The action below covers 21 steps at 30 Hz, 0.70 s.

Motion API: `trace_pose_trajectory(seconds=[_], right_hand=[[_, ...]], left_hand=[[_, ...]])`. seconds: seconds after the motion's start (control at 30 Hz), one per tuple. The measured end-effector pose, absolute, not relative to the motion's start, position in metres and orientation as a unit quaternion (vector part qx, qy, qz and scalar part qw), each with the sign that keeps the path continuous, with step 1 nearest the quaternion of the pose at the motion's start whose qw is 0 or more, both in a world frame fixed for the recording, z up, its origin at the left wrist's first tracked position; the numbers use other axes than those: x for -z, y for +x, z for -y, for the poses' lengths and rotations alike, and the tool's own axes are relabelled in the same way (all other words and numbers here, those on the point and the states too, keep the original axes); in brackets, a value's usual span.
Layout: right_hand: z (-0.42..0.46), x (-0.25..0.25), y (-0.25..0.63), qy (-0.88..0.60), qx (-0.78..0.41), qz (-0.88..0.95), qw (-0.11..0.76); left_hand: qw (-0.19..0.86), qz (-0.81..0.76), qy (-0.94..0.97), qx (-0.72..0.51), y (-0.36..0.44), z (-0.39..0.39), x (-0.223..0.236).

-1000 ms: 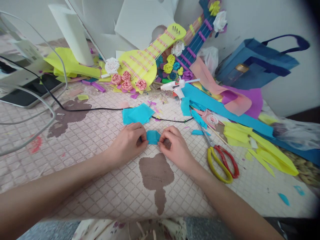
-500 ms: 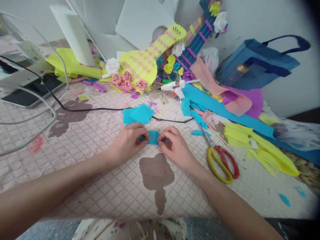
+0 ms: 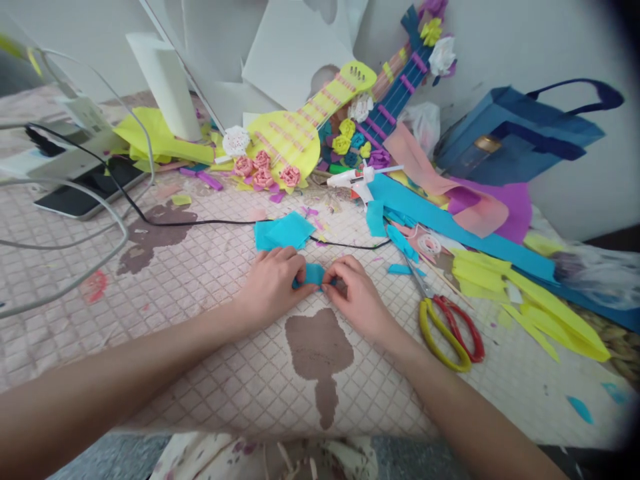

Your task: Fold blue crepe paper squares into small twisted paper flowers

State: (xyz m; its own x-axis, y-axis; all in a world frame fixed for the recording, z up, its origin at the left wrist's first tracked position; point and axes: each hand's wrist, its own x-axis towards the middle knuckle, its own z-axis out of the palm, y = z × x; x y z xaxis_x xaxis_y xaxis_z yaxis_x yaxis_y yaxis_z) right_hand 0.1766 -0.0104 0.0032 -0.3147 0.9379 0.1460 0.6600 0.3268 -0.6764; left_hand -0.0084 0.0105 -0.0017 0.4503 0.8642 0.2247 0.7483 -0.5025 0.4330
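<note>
Between my hands is a small piece of blue crepe paper, low over the cloth-covered table. My left hand pinches its left side with thumb and fingers, the thumb lying along the lower edge. At the right end my right hand pinches the paper between thumb and index finger. The fingers hide both ends of it. Just beyond, a few more blue paper squares lie overlapped on the table. To the right of my right hand rest scissors with one yellow and one red handle, blades pointing away.
At the back stand a yellow paper guitar with pink roses and a blue paper guitar. A white glue gun lies before them. A black cable crosses the table. Yellow crepe strips and a blue bag are on the right.
My left hand has moved closer to my right, its thumb now stretched along the paper's lower edge. Less of the blue paper shows between them. The whole view has shifted slightly.
</note>
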Motion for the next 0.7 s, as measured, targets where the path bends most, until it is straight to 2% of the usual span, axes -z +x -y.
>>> trace_pose_trajectory(seconds=[0.2,0.37,0.7], right_hand=[[0.01,0.001,0.176,-0.514,-0.242,0.776,0.274],[0.011,0.008,0.173,-0.535,-0.195,0.772,0.281],[0.007,0.0,0.19,-0.508,-0.329,0.727,0.323]], left_hand=[[0.243,-0.464,0.812,-0.258,-0.016,-0.016,0.003],[0.29,-0.458,0.798,-0.263,-0.021,-0.019,0.006],[0.348,-0.434,0.77,-0.313,-0.031,-0.021,0.0]])
